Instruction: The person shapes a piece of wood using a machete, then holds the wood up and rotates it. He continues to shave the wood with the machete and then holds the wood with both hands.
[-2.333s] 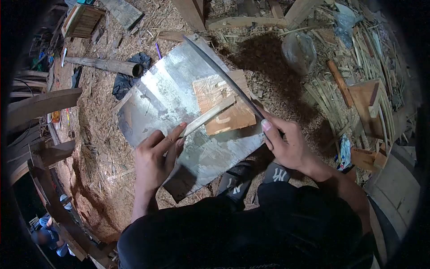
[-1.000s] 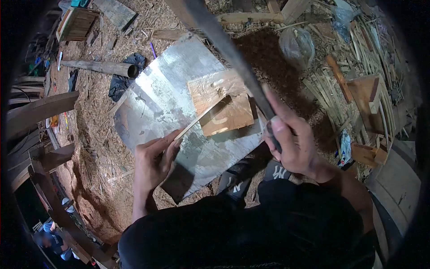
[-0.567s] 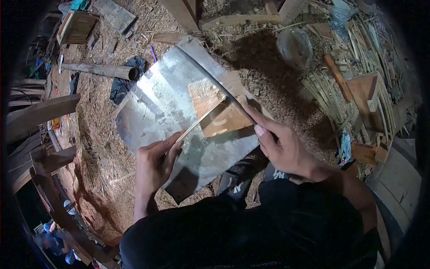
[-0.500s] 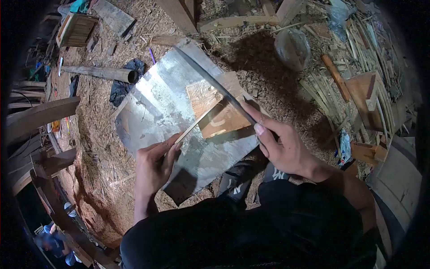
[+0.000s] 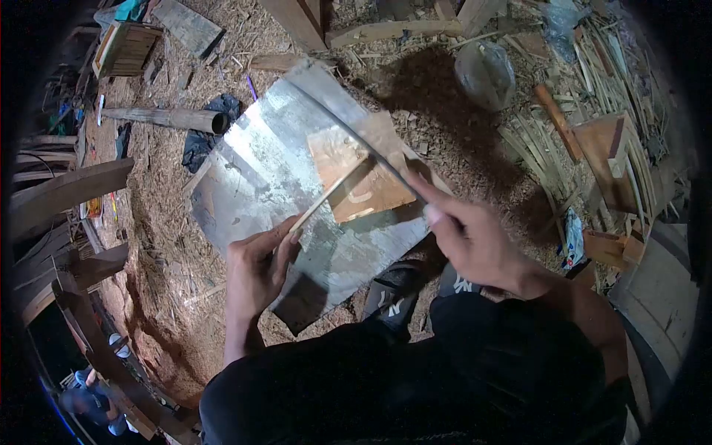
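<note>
Between its thumb and fingers, my left hand (image 5: 259,259) pinches a thin pale wooden strip (image 5: 326,197), which slants up to the right. My right hand (image 5: 475,237), slightly blurred, grips the lower end of a long dark blade (image 5: 348,127) that points up and to the left. The blade passes over a square wooden board (image 5: 378,193), close to the strip's far end; whether they touch I cannot tell. Beneath the board lies a worn grey metal sheet (image 5: 274,167) on the ground.
Wood shavings cover the ground. A round pole (image 5: 167,119) and black plastic (image 5: 199,150) lie left. A clear plastic bag (image 5: 484,76), an orange-brown stick (image 5: 558,122) and thin strips (image 5: 538,159) lie right. A person (image 5: 93,404) is at the lower left.
The blade has turned and now shows a narrower side. My right hand has shifted slightly right, and the strip's outer end sits about where it was.
</note>
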{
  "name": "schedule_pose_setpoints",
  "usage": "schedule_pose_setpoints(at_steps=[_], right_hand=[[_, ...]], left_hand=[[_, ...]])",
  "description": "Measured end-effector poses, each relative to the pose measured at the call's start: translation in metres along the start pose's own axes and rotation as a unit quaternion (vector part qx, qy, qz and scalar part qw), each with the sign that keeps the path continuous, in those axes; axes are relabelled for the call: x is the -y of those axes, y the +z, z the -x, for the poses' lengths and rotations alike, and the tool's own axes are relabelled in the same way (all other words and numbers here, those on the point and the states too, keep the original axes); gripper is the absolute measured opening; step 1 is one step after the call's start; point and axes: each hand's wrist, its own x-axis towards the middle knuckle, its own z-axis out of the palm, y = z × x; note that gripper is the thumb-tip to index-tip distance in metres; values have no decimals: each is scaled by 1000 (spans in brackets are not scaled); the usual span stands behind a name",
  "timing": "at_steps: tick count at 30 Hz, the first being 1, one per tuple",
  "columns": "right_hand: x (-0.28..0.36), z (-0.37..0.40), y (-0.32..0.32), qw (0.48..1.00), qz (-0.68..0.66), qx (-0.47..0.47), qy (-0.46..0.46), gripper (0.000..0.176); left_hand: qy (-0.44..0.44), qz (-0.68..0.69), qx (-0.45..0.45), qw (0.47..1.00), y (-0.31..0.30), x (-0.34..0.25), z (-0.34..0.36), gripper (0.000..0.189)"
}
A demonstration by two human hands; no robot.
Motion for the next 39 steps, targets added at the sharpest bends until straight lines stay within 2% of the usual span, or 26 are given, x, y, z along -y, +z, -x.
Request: schedule_pose_setpoints(at_steps=[2,3,4,6,8,10,12,14,16,18,19,20,22,23,26,29,31,34,37,39], right_hand=[[16,-3,-7,980,122,88,130,49],[12,-2,-5,987,65,64,134,49],[9,-1,-4,986,64,65,137,49],[3,2,0,999,-38,-34,16,49],[-1,1,0,999,-26,-27,-6,49],[10,-3,-5,985,121,68,100,50],[7,-2,-4,985,90,71,132,50],[-7,2,1,999,-37,-22,-33,49],[-1,1,0,1000,4,-9,-5,49],[11,-3,-7,978,126,86,145,49],[5,0,-6,991,45,54,109,48],[2,2,-3,991,42,56,115,48],[-2,3,1,1000,-21,-1,19,48],[-1,3,1,1000,-21,0,18,48],[3,0,-4,991,32,54,115,49],[2,0,-2,991,41,59,116,48],[7,-3,-4,991,50,55,107,48],[11,-3,-8,978,61,80,181,48],[-1,6,-4,989,5,30,147,48],[-4,6,-6,989,15,30,143,47]], left_hand=[[16,11,-8,1000,2,2,-4,28],[17,13,-13,1000,4,6,-3,28],[15,13,-13,1000,4,8,-2,27],[-8,16,-5,1000,4,5,-2,27],[-24,17,-2,1000,2,3,0,27],[2,11,-7,1000,1,3,-3,26],[-8,11,-5,1000,2,3,-4,25],[-27,7,2,1000,2,4,-1,25],[-24,24,0,999,1,3,-2,25],[1,21,-10,1000,0,5,-4,24],[16,19,-17,1000,2,7,-3,24],[10,19,-13,1000,3,8,-2,24],[-27,26,2,999,3,8,-2,24],[-27,26,1,999,2,8,0,24],[12,24,-11,1000,2,7,-5,24],[-26,21,1,999,3,8,0,24],[-4,27,-19,999,3,12,-1,25],[31,-40,-26,998,1,2,-4,28],[46,-116,-57,991,-1,-4,-3,31],[42,-96,-62,993,3,1,-1,31]])
